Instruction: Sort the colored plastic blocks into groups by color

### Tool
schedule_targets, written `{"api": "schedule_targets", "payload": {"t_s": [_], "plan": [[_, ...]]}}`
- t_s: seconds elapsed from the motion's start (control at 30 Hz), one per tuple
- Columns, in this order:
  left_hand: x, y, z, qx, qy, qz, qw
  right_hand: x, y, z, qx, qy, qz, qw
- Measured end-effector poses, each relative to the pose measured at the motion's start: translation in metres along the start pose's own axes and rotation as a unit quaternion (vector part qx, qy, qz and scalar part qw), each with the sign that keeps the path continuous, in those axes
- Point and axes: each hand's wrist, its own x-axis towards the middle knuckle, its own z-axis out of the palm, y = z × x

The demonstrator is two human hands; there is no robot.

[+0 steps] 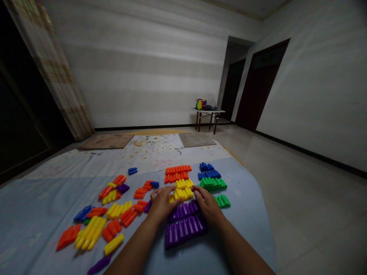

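Short yellow plastic pieces [183,194] stand in two rows between my hands on the cloth-covered table. My left hand [163,204] is at the left end of these rows, its fingers curved and apart, touching the nearest yellow pieces. At the right end my right hand [207,201] rests with bent, slightly spread fingers beside them. Both hands seem to press from the sides rather than grip. Rows of purple pieces [186,229] lie between my wrists. Orange rows [177,173] are beyond the yellow ones. Green pieces [213,184] and blue pieces [209,174] lie right of them.
Mixed loose pieces, among them long yellow ones [91,233], orange ones [69,236] and a purple one [99,264], are scattered at the left. Two flat boards [107,141] [197,139] lie at the far edge. A small table [208,111] with bags stands by the wall.
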Motion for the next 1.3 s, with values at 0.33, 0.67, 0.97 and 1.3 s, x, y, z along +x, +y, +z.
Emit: {"api": "schedule_targets", "payload": {"t_s": [0.33,0.67,0.97,1.3], "plan": [[-0.012,-0.014,-0.031,0.028,0.045,-0.034,0.998,-0.005,-0.004,-0.005,0.012,0.016,-0.005,1.0],[-0.044,-0.103,-0.115,0.158,0.056,-0.176,0.97,-0.012,-0.013,-0.026,-0.033,0.027,0.007,0.999],[-0.053,-0.11,-0.114,0.207,0.028,-0.2,0.957,-0.013,-0.006,-0.025,-0.053,0.032,0.007,0.998],[-0.046,-0.113,-0.108,0.146,0.113,-0.117,0.976,-0.013,-0.006,-0.025,-0.048,0.045,0.008,0.998]]}}
